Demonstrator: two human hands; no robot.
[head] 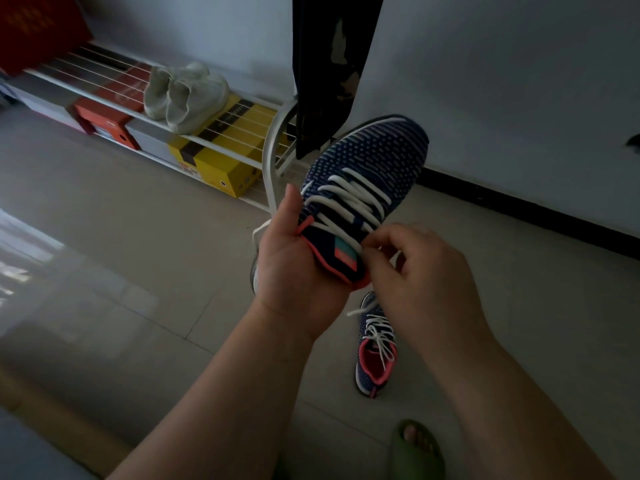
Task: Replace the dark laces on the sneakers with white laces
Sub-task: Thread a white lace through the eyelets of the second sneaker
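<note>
A navy knit sneaker (374,157) with a pink collar is held up in the air, toe pointing away. White laces (349,202) cross its eyelets. My left hand (294,265) grips the sneaker from below at the heel and left side, thumb along the edge. My right hand (419,271) pinches the white lace at the top right eyelet beside the tongue. A loose lace end (259,230) hangs left of my left hand. The second sneaker (375,344) lies on the floor below, laced in white.
A white wire shoe rack (221,147) stands along the wall with pale sneakers (183,95) on top and yellow (221,161) and red (104,123) boxes beneath. Dark clothing (325,71) hangs above. My foot in a green slipper (415,448) is on the tiled floor.
</note>
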